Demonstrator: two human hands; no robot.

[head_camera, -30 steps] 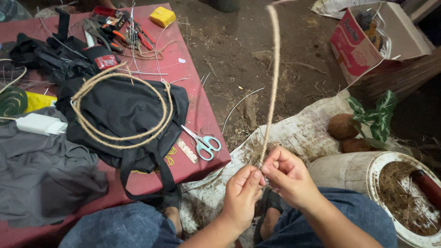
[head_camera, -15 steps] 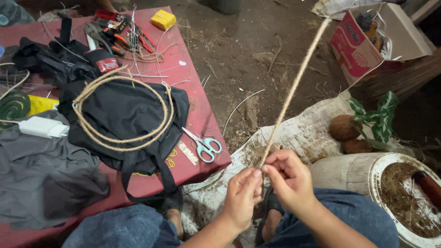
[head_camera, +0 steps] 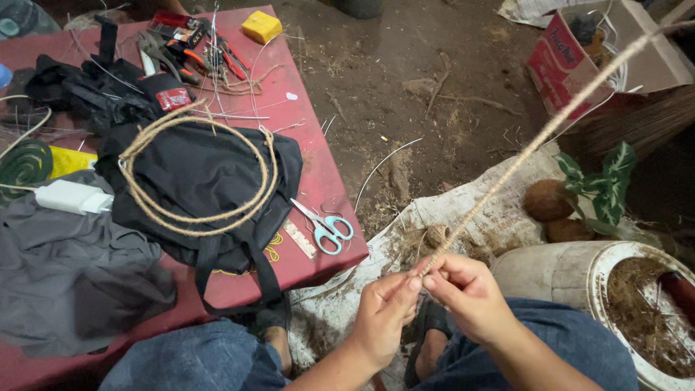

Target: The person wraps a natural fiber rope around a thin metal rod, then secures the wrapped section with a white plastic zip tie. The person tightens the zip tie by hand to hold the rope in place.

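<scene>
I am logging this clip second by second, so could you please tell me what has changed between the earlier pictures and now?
The twisted fibre cord has swung from nearly upright to leaning far right, its free end now near the cardboard box. The left hand and right hand still pinch its lower end together. The coiled rope ring, scissors and red table are unchanged.

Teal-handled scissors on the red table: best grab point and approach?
Take the teal-handled scissors by the finger loops, coming from above on the table-edge side. They lie flat and closed on the red table, loops toward the edge, blades pointing toward the black bag.
</scene>
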